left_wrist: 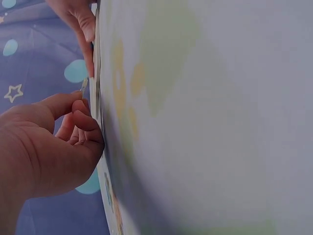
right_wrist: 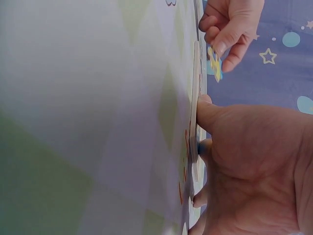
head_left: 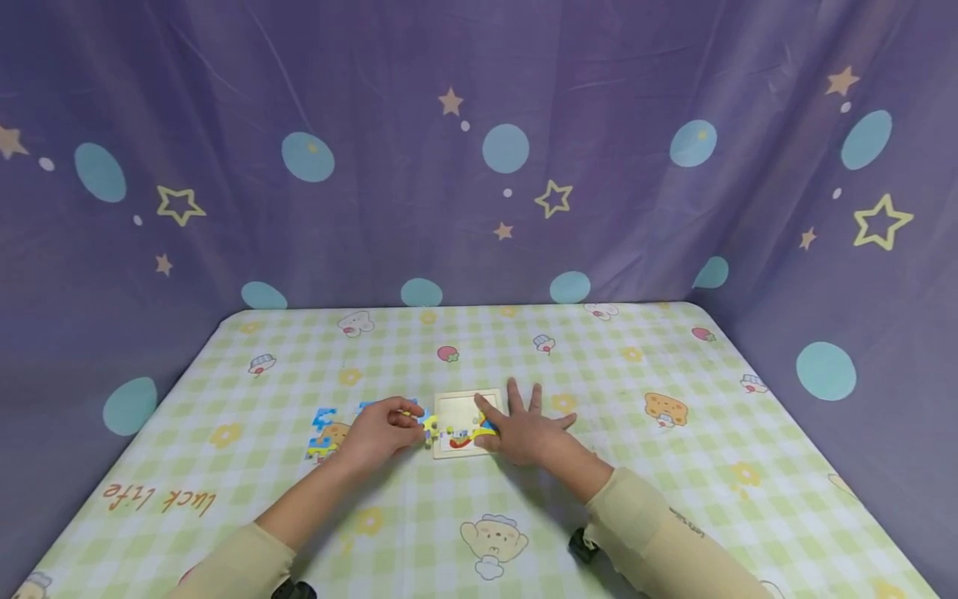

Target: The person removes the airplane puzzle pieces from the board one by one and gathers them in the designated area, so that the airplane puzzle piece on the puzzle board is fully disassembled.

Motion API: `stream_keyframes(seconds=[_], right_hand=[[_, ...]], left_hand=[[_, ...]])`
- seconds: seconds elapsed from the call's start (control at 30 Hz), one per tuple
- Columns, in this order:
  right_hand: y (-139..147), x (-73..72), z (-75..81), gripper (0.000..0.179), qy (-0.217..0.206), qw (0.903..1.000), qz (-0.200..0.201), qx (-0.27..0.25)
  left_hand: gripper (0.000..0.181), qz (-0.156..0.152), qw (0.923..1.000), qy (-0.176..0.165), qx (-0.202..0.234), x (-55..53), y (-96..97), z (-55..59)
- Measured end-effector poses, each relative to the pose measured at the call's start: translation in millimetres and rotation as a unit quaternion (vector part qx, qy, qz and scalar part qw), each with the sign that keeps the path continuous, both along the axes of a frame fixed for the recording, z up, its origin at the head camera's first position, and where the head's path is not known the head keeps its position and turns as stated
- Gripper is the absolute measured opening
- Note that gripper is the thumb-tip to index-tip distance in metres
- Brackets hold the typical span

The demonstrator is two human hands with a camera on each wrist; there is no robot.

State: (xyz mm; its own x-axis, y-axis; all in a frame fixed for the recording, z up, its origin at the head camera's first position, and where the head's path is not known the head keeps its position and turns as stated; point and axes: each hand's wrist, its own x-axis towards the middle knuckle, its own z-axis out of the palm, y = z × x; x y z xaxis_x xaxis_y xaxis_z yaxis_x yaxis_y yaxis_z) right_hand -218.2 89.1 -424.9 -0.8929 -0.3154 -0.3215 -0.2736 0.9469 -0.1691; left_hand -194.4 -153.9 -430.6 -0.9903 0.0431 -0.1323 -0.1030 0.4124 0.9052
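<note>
My left hand point(head_left: 377, 434) pinches a yellow and blue jigsaw piece point(right_wrist: 215, 64) between thumb and fingertips, at the left edge of a small wooden puzzle tray point(head_left: 467, 394). The piece stands on edge, above the table in the right wrist view. My right hand point(head_left: 526, 434) rests with spread fingers over the tray's right side, its thumb point(right_wrist: 208, 115) on the tray. Inside the tray, fitted pieces with a red and white picture point(head_left: 458, 441) fill the near part, while the bare wooden bottom point(head_left: 456, 412) shows behind. My right hand hides part of the picture.
Loose blue and yellow puzzle pieces point(head_left: 323, 418) lie to the left of the tray, some partly behind my left hand. A green checked cloth with printed figures point(head_left: 494, 541) covers the table. A purple curtain point(head_left: 479, 225) surrounds its back and sides.
</note>
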Motion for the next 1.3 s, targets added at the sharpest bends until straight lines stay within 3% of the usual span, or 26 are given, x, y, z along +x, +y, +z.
stream_keyframes(seconds=[0.6,1.3], right_hand=[[1,1.1,0.9,0.071,0.0,1.0,0.001,-0.001],[1,0.3,-0.3,0.071,-0.001,1.0,0.0,0.002]], left_hand=[[0.028,0.013,0.9985,-0.001,-0.053,14.9,-39.4,9.2],[0.026,0.001,0.9896,0.027,-0.141,21.6,-67.0,7.5]])
